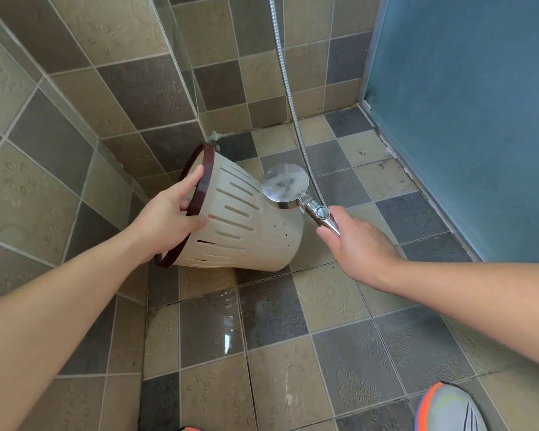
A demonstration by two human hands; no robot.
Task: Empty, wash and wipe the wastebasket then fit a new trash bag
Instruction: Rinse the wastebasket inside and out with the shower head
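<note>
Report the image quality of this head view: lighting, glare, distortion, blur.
Head view: even, soft lighting with faint shadows; a bright glare streak on the wet floor tile; wide-angle bending of tile lines near the edges; the wastebasket, shower head, left hand and right hand all sharp, no motion blur.

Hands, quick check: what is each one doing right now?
Left hand: grips the dark rim of the tilted wastebasket.
Right hand: holds the handle of the shower head.
</note>
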